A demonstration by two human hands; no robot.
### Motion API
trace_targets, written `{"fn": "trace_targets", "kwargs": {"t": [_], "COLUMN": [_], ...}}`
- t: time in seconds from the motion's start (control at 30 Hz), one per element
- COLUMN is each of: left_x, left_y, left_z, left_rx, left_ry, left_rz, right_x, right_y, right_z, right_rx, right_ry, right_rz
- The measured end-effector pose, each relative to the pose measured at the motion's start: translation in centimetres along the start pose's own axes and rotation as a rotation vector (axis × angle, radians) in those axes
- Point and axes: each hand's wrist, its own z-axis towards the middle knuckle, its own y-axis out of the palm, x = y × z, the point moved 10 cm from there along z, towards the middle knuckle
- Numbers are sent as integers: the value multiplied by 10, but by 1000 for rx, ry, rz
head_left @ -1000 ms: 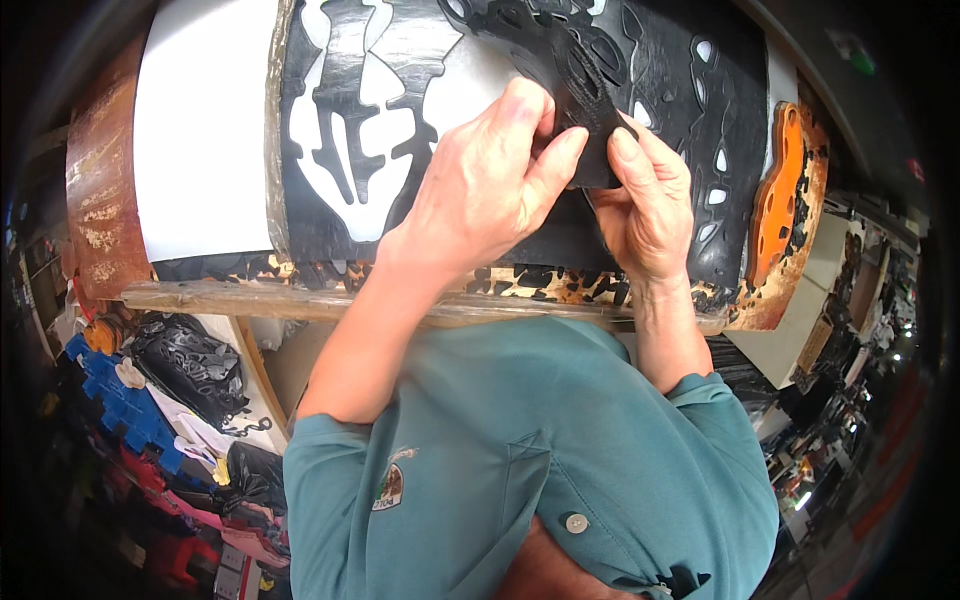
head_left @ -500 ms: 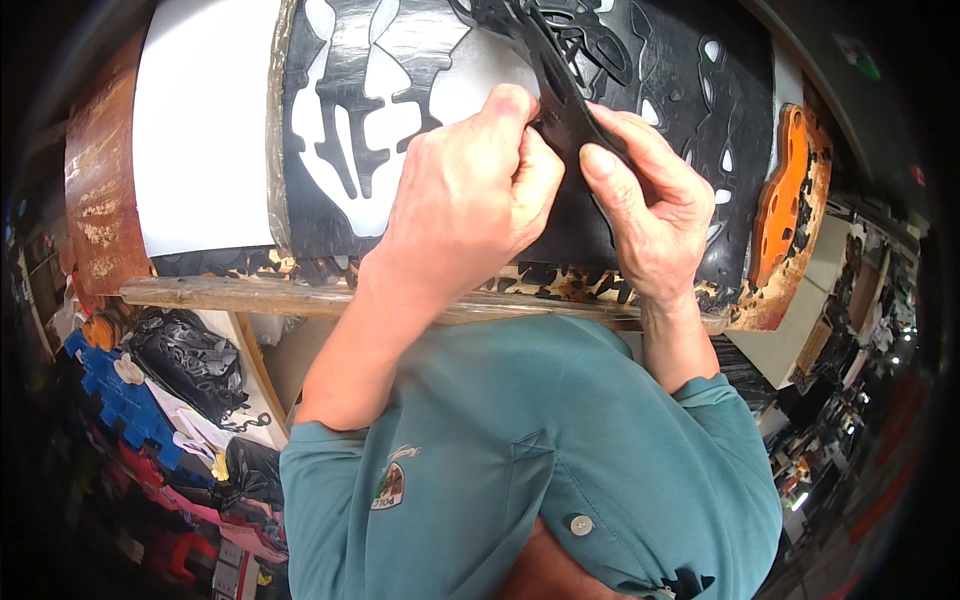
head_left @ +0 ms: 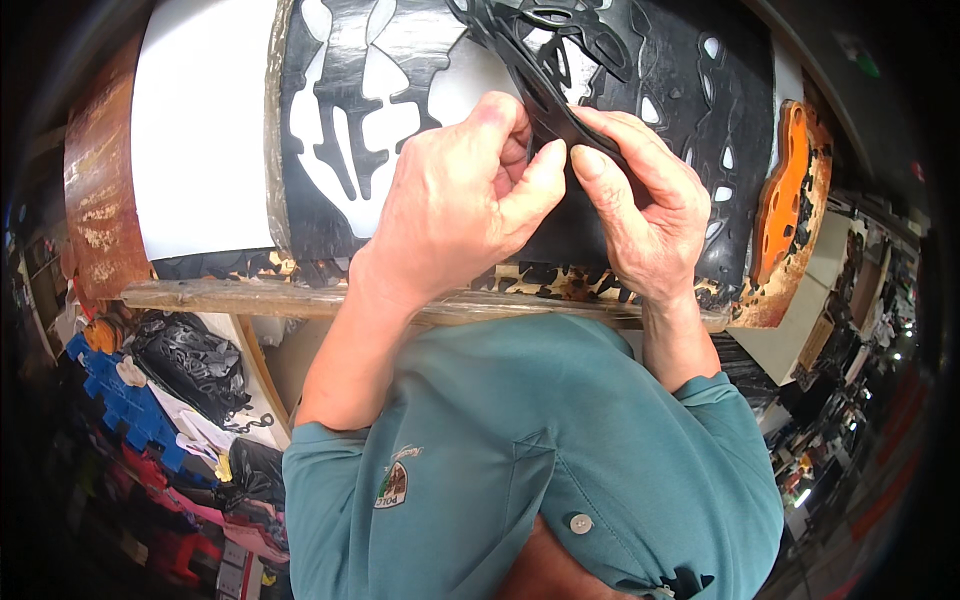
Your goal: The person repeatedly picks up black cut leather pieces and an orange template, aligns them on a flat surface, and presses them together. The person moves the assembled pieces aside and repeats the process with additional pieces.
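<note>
the black cut-out pieces [head_left: 540,88] are held up over the tabletop [head_left: 765,308], between twelve and one o'clock from the picture's middle, their lower end between the two hands and their looped upper part slanting toward eleven o'clock. the right hand [head_left: 652,210] has its grip clamped on that lower end, thumb against forefinger. the left hand [head_left: 445,195] curls beside it, its thumb tip at the edge; whether that grip is clamped on the material i cannot tell, since the inner fingertips are hidden.

the narrow bands look thin and bendable, so my guess is that an uneven pull between the hands could stretch or tear one at an opening. if the right pinch slackened, layers could slide apart or slip down onto the black sheet [head_left: 560,238] just beneath, where black on black would be easily missed. its cut openings could also snag a dangling loop.

farther out, small black scraps [head_left: 602,282] lie toward five o'clock from the hands and might mix with a dropped piece. the white sheet [head_left: 205,120] at ten o'clock and the orange perforated plate [head_left: 782,200] at two o'clock sit well apart, so they seem little risk.
</note>
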Motion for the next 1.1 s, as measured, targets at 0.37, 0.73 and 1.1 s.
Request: {"fn": "trace_targets", "kwargs": {"t": [0.37,0.73,1.1], "left_x": [-23,-53,-42], "left_y": [0,2,-3], "left_z": [-2,-15,-9], "left_rx": [78,100,205], "left_ry": [-128,-286,-142], "left_rz": [-104,-281,-20], "right_x": [-12,41,43], "right_y": [14,3,9], "right_z": [0,-19,-12], "right_rx": [-28,102,125], "right_ry": [-146,368,375], "right_rz": [-136,299,366]}}
